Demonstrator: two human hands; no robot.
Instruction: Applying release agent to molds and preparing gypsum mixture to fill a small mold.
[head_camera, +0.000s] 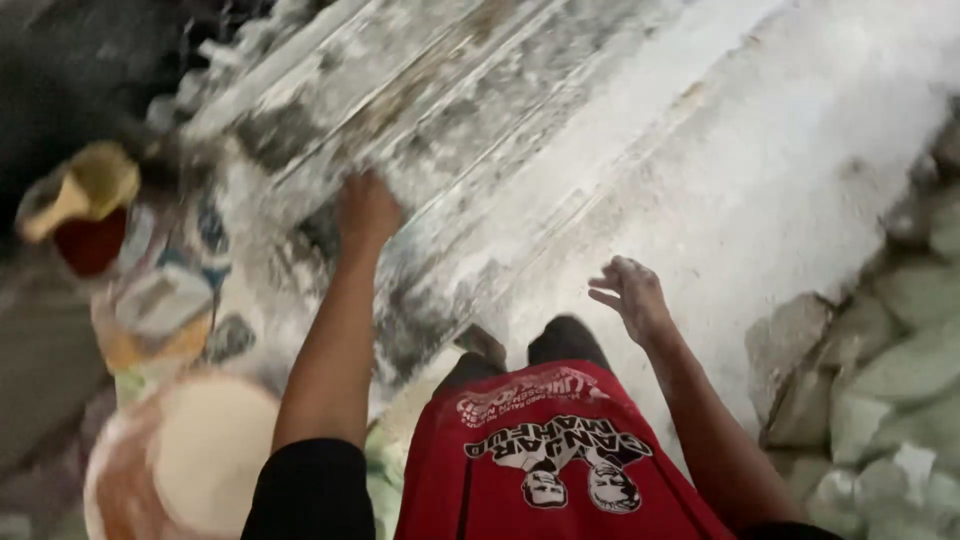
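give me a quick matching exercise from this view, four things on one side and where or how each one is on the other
Things:
1. left hand
2. right hand
3. yellow scoop
4. round basin of pale powder

Places or states:
A. far left, above a red container
B. pressed on the white-crusted slab
C. bottom left corner
D. in the air, fingers spread, holding nothing

Pairs: 1-B, 2-D, 3-A, 4-C

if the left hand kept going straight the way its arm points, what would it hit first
The left hand already seems to rest on the grey, plaster-streaked long slab; going on, it would slide up that surface, though blur hides depth.
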